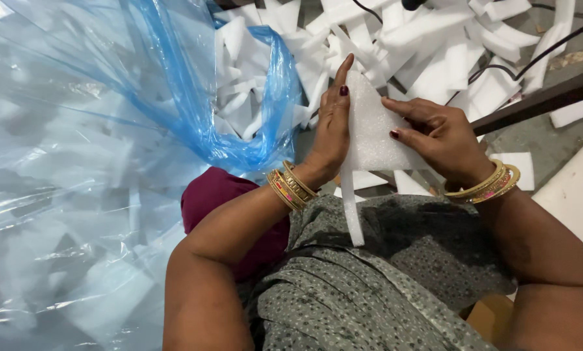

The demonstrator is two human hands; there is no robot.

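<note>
Both hands grip one white foam sheet piece (pixel 373 130): left hand (pixel 330 127) closed along its left edge, right hand (pixel 438 136) pinching its right. It looks light, soft and tearable, so edge holds suit it; a strip dangles below.

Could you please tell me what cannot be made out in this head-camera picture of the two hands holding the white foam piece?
- Left hand: its palm and most fingers lie against the foam piece, which both hands hold, so the grip is hidden.
- Right hand: its fingers curl behind the foam's edge.
- Blue plastic bag: its contents show only as blurred white shapes, and the left edge cuts it off.
- Foam scraps: the heap runs past the top edge.
</note>
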